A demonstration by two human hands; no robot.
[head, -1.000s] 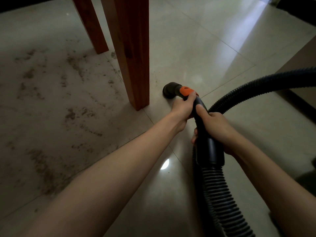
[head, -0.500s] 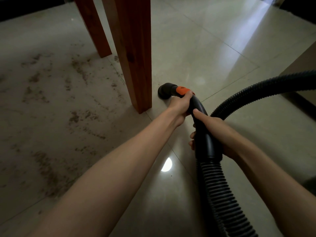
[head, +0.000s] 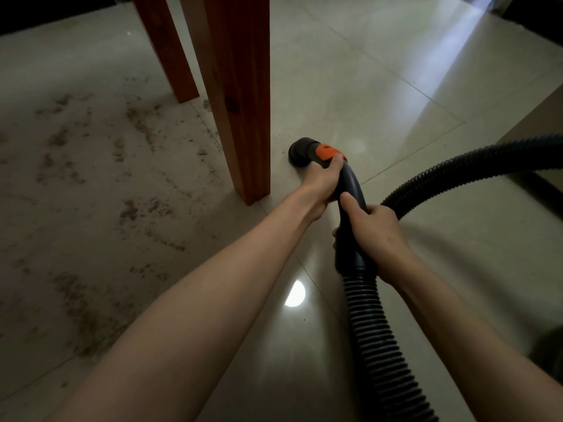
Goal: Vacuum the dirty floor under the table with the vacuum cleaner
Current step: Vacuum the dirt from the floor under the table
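A black vacuum hose handle (head: 353,190) with an orange collar (head: 327,152) ends in a round black nozzle (head: 300,149) that sits on the tiled floor just right of the near wooden table leg (head: 243,95). My left hand (head: 323,181) grips the handle right behind the orange collar. My right hand (head: 374,236) grips the handle lower down, above the ribbed hose (head: 374,330). Brown dirt (head: 137,208) lies scattered over the floor left of the leg, under the table.
A second wooden table leg (head: 166,47) stands farther back on the left. The ribbed hose loops away to the right (head: 475,166). A brown furniture edge (head: 542,117) borders the right side. The glossy tiles (head: 365,71) on the right show window glare.
The nozzle and both hands have shifted slightly left toward the near table leg. The grips on the handle are unchanged.
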